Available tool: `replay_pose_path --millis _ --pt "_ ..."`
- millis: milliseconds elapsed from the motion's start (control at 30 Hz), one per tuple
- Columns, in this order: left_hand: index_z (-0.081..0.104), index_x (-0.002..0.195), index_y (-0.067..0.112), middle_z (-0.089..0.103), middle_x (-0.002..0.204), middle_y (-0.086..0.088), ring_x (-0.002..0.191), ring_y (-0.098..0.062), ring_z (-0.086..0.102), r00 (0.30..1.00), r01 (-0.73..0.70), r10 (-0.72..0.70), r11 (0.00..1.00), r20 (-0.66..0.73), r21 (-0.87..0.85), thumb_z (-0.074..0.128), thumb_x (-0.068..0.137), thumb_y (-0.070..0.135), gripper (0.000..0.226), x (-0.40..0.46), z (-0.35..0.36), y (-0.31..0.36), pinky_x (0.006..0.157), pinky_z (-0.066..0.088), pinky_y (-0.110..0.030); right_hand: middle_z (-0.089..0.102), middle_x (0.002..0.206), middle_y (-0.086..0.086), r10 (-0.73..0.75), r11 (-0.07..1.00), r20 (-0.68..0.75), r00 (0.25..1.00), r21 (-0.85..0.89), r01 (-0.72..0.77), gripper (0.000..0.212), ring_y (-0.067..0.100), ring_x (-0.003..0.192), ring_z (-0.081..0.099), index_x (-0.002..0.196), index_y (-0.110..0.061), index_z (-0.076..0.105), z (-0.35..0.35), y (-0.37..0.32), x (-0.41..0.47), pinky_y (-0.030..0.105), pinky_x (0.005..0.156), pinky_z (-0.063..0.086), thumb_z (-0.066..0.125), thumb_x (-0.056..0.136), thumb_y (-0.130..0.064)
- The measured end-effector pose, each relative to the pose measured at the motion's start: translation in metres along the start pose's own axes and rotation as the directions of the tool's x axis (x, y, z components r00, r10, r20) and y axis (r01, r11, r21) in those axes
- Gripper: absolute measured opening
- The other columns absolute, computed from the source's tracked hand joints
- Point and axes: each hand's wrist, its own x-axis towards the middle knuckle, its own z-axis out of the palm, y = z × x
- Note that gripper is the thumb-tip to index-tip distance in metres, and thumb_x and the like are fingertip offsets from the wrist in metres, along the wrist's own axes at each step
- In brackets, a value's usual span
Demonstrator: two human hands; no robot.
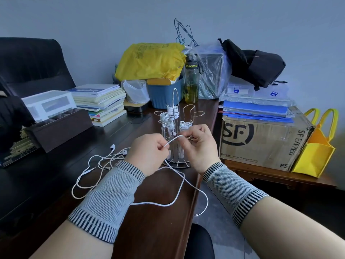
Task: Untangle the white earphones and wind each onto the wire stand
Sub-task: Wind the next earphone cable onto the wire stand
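Before chrome wire stand [176, 128], left hand [147, 154], right hand [198, 144], each grip pinching thin white cord [172, 140]

My desk [149, 217] is dark brown wood, and the wire stand [175, 135] sits on it near the right edge with a loose white earphone cable [97, 165] sprawled on the top to its left. Further back on the desk: a stack of books [102, 103], a blue bin [166, 94], a green-tinted bottle [191, 81] and a dark open box [59, 128]. To the right, a lower wooden table [261, 174] carries a cardboard box [261, 141] and a yellow bag [315, 150].
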Motion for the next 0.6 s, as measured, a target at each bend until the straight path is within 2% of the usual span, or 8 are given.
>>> replay_pose_path --millis 67,133,200,267,333,400,467,600 --pt "0.064 0.078 0.029 0.069 0.079 0.011 0.075 -0.01 0.064 1.0 0.024 -0.024 0.999 -0.002 -0.026 0.061 0.091 0.02 0.016 0.002 -0.001 -0.007 0.067 0.048 -0.027 0.053 0.092 -0.007 0.064 0.997 -0.016 0.998 0.053 -0.063 0.013 -0.003 0.085 0.053 0.078 -0.025 0.063 -0.003 -0.001 0.001 0.013 0.079 0.042 0.071 0.085 -0.019" --pt "0.065 0.085 0.022 0.071 0.08 0.01 0.065 0.0 0.064 0.999 0.049 -0.053 0.976 -0.012 -0.21 0.058 0.095 0.02 0.012 0.003 0.001 -0.008 0.063 0.049 -0.024 0.058 0.095 0.001 0.13 0.986 -0.05 0.99 0.11 -0.124 0.015 -0.007 0.081 0.052 0.075 -0.024 0.062 -0.005 -0.002 0.005 0.009 0.079 0.041 0.07 0.086 -0.019" --pt "0.066 0.089 0.018 0.072 0.077 0.007 0.063 0.0 0.066 0.998 0.062 -0.066 0.916 0.004 -0.396 0.056 0.097 0.02 0.012 0.004 0.003 -0.004 0.069 0.054 -0.025 0.062 0.092 0.002 0.234 0.959 -0.072 0.97 0.184 -0.217 0.017 0.002 0.077 0.056 0.07 -0.027 0.062 -0.002 0.001 0.009 0.024 0.082 0.049 0.072 0.084 -0.023" --pt "0.067 0.083 0.019 0.069 0.067 0.007 0.058 -0.006 0.064 1.0 0.028 -0.027 0.872 0.01 -0.489 0.059 0.096 0.022 0.016 0.005 0.004 0.005 0.065 0.054 -0.027 0.064 0.079 -0.001 0.35 0.895 -0.042 0.936 0.309 -0.321 0.017 0.011 0.069 0.056 0.064 -0.027 0.064 0.001 0.004 0.01 0.037 0.078 0.052 0.073 0.079 -0.028" --pt "0.066 0.072 0.021 0.063 0.056 0.009 0.05 -0.007 0.056 0.999 -0.038 0.038 0.865 -0.01 -0.5 0.061 0.095 0.024 0.023 0.007 0.004 0.015 0.056 0.047 -0.022 0.062 0.068 -0.002 0.432 0.796 0.022 0.902 0.46 -0.393 0.018 0.014 0.068 0.054 0.06 -0.025 0.066 0.003 0.003 0.009 0.039 0.07 0.049 0.072 0.078 -0.024" --pt "0.067 0.068 0.019 0.062 0.054 0.003 0.046 -0.008 0.051 0.996 -0.085 0.066 0.871 -0.055 -0.484 0.061 0.094 0.026 0.027 0.011 0.005 0.022 0.053 0.043 -0.02 0.058 0.066 0.002 0.478 0.713 0.065 0.876 0.554 -0.43 0.022 0.018 0.069 0.05 0.057 -0.024 0.066 0.004 0.001 0.01 0.035 0.068 0.044 0.07 0.079 -0.019" --pt "0.07 0.07 0.014 0.067 0.063 -0.006 0.046 -0.012 0.051 0.993 -0.071 0.019 0.874 -0.113 -0.481 0.06 0.093 0.028 0.029 0.019 0.005 0.028 0.052 0.043 -0.024 0.057 0.064 0.002 0.521 0.646 0.091 0.849 0.608 -0.461 0.029 0.016 0.066 0.05 0.056 -0.02 0.063 0.005 -0.002 0.012 0.031 0.067 0.042 0.067 0.084 -0.013" --pt "0.074 0.076 0.011 0.069 0.063 0.0 0.047 -0.008 0.052 0.97 0.076 -0.143 0.946 -0.194 -0.316 0.051 0.097 0.032 0.038 0.034 0.003 0.033 0.051 0.04 -0.022 0.057 0.061 0.001 0.592 0.6 0.128 0.796 0.589 -0.541 0.029 0.016 0.062 0.048 0.059 -0.017 0.06 0.003 -0.006 0.018 0.029 0.061 0.04 0.065 0.087 -0.018"
